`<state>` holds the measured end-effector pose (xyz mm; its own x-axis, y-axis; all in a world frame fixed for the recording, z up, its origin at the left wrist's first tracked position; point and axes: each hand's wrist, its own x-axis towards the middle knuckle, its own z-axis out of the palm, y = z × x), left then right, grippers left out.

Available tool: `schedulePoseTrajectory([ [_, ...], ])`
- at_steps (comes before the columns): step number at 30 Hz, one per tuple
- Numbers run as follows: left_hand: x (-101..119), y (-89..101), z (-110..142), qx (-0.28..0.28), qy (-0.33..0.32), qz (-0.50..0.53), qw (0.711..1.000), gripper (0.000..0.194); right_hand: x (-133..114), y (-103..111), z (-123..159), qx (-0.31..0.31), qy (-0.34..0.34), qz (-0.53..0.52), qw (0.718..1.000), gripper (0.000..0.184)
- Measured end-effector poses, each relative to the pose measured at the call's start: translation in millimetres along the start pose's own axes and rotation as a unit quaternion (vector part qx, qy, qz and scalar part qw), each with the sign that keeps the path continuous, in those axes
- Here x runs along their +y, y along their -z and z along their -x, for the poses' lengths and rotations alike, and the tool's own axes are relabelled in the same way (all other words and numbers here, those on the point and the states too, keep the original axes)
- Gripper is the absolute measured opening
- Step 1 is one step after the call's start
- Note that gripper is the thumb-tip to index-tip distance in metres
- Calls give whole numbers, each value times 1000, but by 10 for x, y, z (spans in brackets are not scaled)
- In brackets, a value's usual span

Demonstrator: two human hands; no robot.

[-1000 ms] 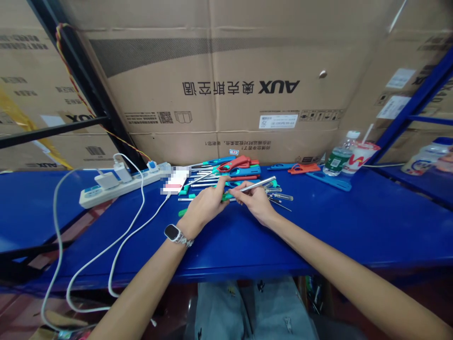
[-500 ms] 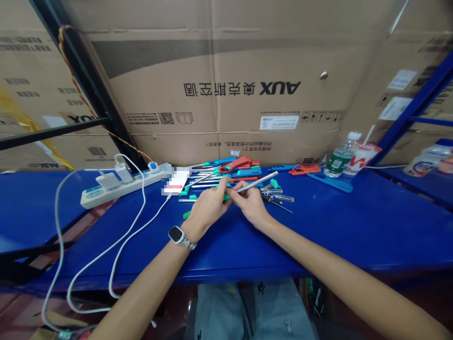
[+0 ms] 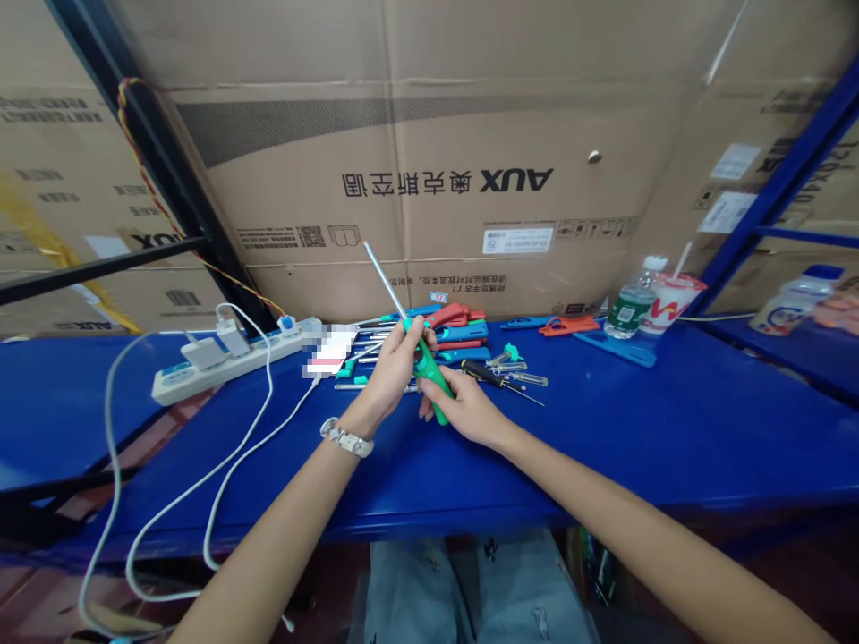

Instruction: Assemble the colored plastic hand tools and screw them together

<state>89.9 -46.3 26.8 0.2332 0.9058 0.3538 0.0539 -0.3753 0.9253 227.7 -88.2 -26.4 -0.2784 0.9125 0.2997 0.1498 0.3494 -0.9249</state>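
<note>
A green long-necked lighter [image 3: 435,380] is held above the blue table, its metal tube slanting up and to the left. My left hand [image 3: 395,362] is closed round the lighter near the base of the tube, thumb on top. Lower down, my right hand [image 3: 466,404] grips the green handle, some of its fingers hidden beneath. Just behind my hands lies a pile of red and blue lighters [image 3: 463,331] with metal tubes. Right of them are a black-and-yellow screwdriver [image 3: 484,372] and several clear-handled screwdrivers [image 3: 527,378].
A white power strip [image 3: 234,362] with plugs and cables lies at left, beside a partly blurred phone-like object [image 3: 335,347]. Blue and orange plastic shells [image 3: 567,326], a water bottle [image 3: 629,304] and a paper cup [image 3: 671,300] stand or lie at right. Cardboard [image 3: 429,134] walls the back.
The lighter has swung round: its metal tube pointed right and now points up-left. My right hand has moved slightly down onto the handle, and my left wrist has turned.
</note>
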Motion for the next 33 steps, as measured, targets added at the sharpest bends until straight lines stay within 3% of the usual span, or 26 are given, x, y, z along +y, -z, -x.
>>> schedulePoseTrajectory([
  [5,-70,11,-92,36,40,118,992,51,31,-4,28,-10,-50,-24,998,31],
  [8,-116,-48,-69,71,10,153,986,54,62,-3,26,25,-21,29,999,28],
  [12,-169,-80,59,64,-1,133,989,58,27,41,40,59,13,135,989,28],
  [15,-220,86,188,45,27,55,997,62,-46,154,84,38,15,221,974,37],
  [17,-250,284,293,53,45,-55,996,66,-81,245,123,8,9,269,963,43],
  [19,-257,498,420,46,80,-172,981,69,-91,323,160,-11,17,304,952,41],
  [21,-234,670,557,5,111,-261,959,70,-74,375,189,-32,38,337,940,37],
  [24,-172,776,721,51,105,-342,933,68,-23,403,209,-83,67,399,911,37],
  [26,-145,747,762,74,67,-359,928,65,12,399,206,-107,84,443,886,38],
  [29,-142,614,707,63,34,-367,928,61,48,380,185,-119,105,482,861,38],
  [33,-160,391,513,28,17,-369,929,59,61,375,161,-118,105,487,859,40],
])
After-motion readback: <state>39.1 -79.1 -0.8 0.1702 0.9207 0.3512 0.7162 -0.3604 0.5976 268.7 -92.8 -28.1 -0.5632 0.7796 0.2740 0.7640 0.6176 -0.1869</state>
